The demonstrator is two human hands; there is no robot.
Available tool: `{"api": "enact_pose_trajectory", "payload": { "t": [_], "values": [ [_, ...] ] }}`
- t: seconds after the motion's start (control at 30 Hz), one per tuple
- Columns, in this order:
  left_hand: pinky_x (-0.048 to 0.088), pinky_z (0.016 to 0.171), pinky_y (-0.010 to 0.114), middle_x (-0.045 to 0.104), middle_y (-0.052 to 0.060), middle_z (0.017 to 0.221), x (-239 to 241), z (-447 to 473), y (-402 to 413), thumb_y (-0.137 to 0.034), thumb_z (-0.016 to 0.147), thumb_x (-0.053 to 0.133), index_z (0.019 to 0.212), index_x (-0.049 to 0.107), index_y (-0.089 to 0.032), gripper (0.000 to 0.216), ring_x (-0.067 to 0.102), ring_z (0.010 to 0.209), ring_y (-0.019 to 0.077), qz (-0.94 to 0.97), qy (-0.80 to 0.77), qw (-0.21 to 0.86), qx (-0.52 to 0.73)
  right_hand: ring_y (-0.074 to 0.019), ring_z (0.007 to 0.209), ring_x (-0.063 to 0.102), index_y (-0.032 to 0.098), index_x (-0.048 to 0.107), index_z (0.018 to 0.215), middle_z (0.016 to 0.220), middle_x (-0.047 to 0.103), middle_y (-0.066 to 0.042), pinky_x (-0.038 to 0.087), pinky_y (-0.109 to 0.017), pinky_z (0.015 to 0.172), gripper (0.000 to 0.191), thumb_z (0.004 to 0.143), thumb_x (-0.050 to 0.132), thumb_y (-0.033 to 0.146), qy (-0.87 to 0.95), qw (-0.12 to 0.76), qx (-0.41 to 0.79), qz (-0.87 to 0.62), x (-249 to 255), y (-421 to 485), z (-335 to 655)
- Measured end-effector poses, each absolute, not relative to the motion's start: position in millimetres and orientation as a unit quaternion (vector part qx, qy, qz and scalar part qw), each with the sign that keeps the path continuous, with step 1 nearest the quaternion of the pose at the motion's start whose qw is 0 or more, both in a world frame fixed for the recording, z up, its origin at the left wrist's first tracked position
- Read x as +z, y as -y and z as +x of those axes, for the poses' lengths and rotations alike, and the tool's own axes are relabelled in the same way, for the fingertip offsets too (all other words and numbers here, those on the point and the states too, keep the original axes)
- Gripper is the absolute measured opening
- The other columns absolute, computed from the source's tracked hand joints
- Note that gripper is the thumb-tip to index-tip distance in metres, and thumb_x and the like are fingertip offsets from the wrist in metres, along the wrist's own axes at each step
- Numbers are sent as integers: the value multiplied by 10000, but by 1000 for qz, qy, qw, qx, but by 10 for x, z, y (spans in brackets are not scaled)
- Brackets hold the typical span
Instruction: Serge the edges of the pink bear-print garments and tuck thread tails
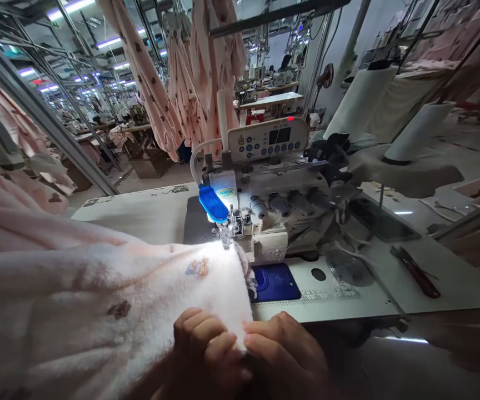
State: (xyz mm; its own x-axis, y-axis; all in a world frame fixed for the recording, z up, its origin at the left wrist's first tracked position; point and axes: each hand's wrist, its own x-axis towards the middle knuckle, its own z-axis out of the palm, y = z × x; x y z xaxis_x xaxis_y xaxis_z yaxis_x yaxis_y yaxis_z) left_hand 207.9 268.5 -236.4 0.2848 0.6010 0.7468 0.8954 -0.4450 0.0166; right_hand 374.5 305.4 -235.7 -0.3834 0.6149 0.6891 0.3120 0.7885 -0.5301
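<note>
A pale pink fleecy fabric piece (pixel 152 294) with small printed motifs spreads over the left of the table and up to the presser foot (pixel 225 239) of an overlock sewing machine (pixel 290 194). Both hands pinch its right edge at the front of the table. My left hand (pixel 206 344) is closed on the fabric, fingers curled. Close beside it, my right hand (pixel 284 350) grips the same edge between thumb and fingers. The machine's lamp lights the cloth brightly near the needle, where a blue guard (pixel 213 204) sits above the foot.
Thread snips (pixel 415 272) with a dark red handle lie on the table's right. A dark blue plate (pixel 276 281) rests beside the fabric edge. Large white thread cones (pixel 419 130) stand behind. Pink garments (pixel 185 83) hang beyond the machine, and a metal frame (pixel 48 105) slants at left.
</note>
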Motion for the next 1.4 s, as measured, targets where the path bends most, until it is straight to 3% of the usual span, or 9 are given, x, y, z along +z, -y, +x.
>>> {"api": "enact_pose_trajectory", "payload": {
  "t": [0.07, 0.13, 0.23, 0.4, 0.57, 0.8, 1.03, 1.17, 1.4],
  "values": [
    [339, 1025, 499, 624, 145, 1044, -2396, 2023, -2747, -303, 920, 487, 1041, 559, -122, 229, 531, 1107, 258, -778, 484, 221, -335, -131, 682, 575, 210, 574, 951, 896, 671, -10, 467, -268, 681, 148, 979, 436, 165, 808, 499, 153, -276, -2365, -3085, 3733],
    [254, 1098, 508, 626, 143, 1172, -2397, 1959, -2806, -230, 945, 435, 1134, 584, -112, 268, 479, 1232, 260, -791, 477, 237, -301, -137, 653, 578, 226, 597, 982, 909, 682, -11, 467, -272, 624, 198, 964, 426, 127, 805, 507, 143, -274, -2386, -3124, 3729],
    [276, 1114, 442, 645, 105, 1185, -2346, 1872, -2882, -120, 946, 386, 1176, 597, -97, 313, 502, 1233, 218, -807, 449, 252, -290, -160, 657, 601, 276, 616, 1038, 938, 690, -2, 486, -294, 629, 262, 957, 409, 137, 816, 493, 133, -272, -2404, -3201, 3744],
    [404, 1046, 445, 624, 165, 1200, -2241, 1792, -3018, -139, 905, 466, 1190, 572, -39, 320, 503, 1236, 257, -823, 439, 247, -264, -141, 735, 601, 228, 575, 1069, 975, 684, -4, 447, -280, 684, 225, 968, 413, 109, 830, 478, 114, -262, -2384, -3385, 3724],
    [438, 1047, 411, 606, 157, 1231, -2196, 1779, -3147, -55, 822, 568, 1230, 531, -70, 411, 528, 1211, 242, -807, 482, 234, -247, -128, 775, 617, 187, 574, 1018, 926, 690, -18, 414, -281, 686, 182, 973, 419, 103, 794, 555, 58, -243, -2474, -3625, 3551],
    [433, 1049, 475, 466, 158, 1390, -2127, 1685, -3297, -45, 812, 378, 1340, 438, -73, 532, 399, 1323, 275, -821, 506, 192, -182, -147, 732, 565, 196, 603, 957, 873, 605, -43, 444, -268, 647, 172, 997, 435, 193, 772, 568, 34, -283, -2544, -3881, 3429],
    [504, 963, 417, 574, 143, 1279, -2083, 1577, -3586, -115, 849, 321, 1259, 517, -78, 456, 545, 1184, 252, -812, 495, 246, -185, -163, 750, 545, 143, 648, 902, 854, 552, -65, 470, -277, 685, 179, 975, 491, 192, 778, 541, 20, -318, -2498, -4089, 3325],
    [511, 916, 438, 614, 151, 1187, -1953, 1555, -3768, -96, 832, 308, 1208, 530, -50, 439, 586, 1091, 266, -831, 493, 206, -153, -158, 761, 540, 148, 640, 975, 940, 555, -75, 469, -283, 709, 121, 949, 523, 128, 767, 546, 4, -338, -2540, -4057, 3319],
    [551, 770, 363, 654, 77, 864, -1913, 1463, -4301, -50, 797, 419, 800, 634, -154, 239, 649, 841, 227, -810, 546, 146, -158, -187, 903, 592, 185, 612, 1071, 1045, 563, -91, 528, -307, 757, 173, 981, 469, 217, 759, 521, 14, -390, -2874, -3771, 3599]
  ]
}}
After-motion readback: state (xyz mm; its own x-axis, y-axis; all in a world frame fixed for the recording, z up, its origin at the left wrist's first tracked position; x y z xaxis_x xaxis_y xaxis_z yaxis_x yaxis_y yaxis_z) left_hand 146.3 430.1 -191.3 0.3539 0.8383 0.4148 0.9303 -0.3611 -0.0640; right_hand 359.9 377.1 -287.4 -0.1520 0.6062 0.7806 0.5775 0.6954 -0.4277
